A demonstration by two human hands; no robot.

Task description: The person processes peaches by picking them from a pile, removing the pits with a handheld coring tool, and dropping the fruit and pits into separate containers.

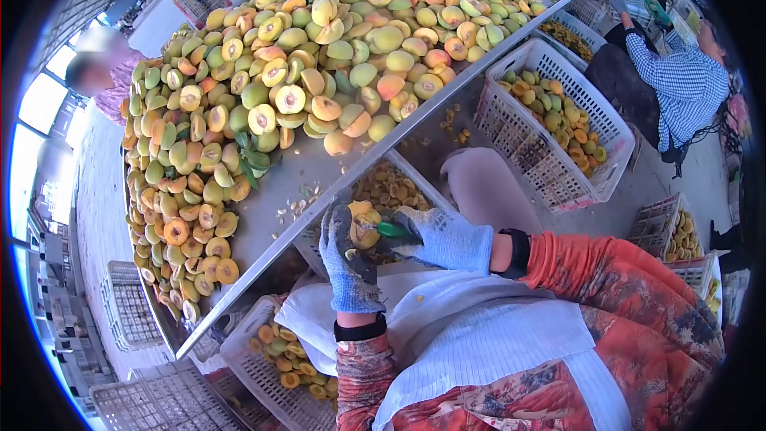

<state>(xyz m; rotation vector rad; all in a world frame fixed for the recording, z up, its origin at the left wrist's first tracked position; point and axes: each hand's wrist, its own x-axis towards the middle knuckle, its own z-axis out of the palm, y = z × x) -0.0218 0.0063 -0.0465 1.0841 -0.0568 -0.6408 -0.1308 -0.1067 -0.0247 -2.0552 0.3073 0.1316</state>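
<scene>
OK so the left hand (349, 259), in a dirty blue-grey glove, has its fingers curled up around a yellow-orange fruit (363, 227), thumb side toward the other hand. Right hand (447, 241), same sort of glove, is closed on a green-handled tool (393, 230), pointed at the fruit and right up beside it; can't tell if the tip is actually in the flesh, too small to see. So the fruit sits between the two hands, just over a crate (420, 179) with a load of brownish-orange bits (387, 189) in it. Just left of and beyond the grip is the bare strip of a metal table (299, 179), with some pale bits scattered on it, and farther out there's a massive pile of fruit (319, 48), lots of them halved, plus a few green leaves (254, 158) at its near edge. Off to the right of the grip, well apart, another white crate (523, 152) holds more fruit, and one more crate (259, 375) of orange halves is below left, nearer the body.
</scene>
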